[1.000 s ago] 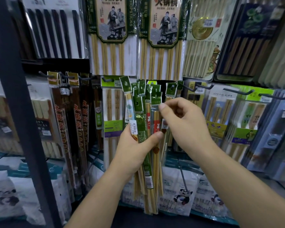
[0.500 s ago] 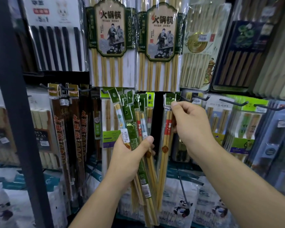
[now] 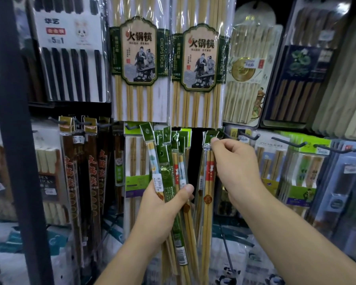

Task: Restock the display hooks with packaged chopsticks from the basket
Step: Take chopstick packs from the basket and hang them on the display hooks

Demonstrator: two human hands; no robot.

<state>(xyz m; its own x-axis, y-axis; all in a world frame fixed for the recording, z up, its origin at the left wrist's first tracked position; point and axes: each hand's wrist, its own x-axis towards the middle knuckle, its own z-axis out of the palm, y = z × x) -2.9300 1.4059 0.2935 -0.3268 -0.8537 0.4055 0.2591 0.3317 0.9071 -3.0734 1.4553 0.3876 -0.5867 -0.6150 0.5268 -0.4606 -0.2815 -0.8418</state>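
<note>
The single chopstick packet [image 3: 208,182] hangs straight down in front of the lower row of the display, in the dark gap between the green packets and the JOY-HE packs [image 3: 275,167]; its green header [image 3: 210,136] is up at the level of the hooks. The right hand [image 3: 238,167] pinches this header between thumb and the curled fingertips [image 3: 214,141]; the other fingers are folded in and hold nothing else.

I judge the step in hand to be hanging this packet. To do it well, the hole in the header should be kept free of the fingers and turned square to the hook tip, then slid on along the wire; the long packet should stay vertical, so that it does not catch its neighbours. A bare hook [image 3: 252,137] shows just to the right of the header; whether another one is behind the header I cannot tell.

The left hand [image 3: 160,210] is closed around the bundle of remaining packets [image 3: 167,161], thumb across the front, headers fanned upward; it should hold them apart from the hook. The basket is not in view.
</note>
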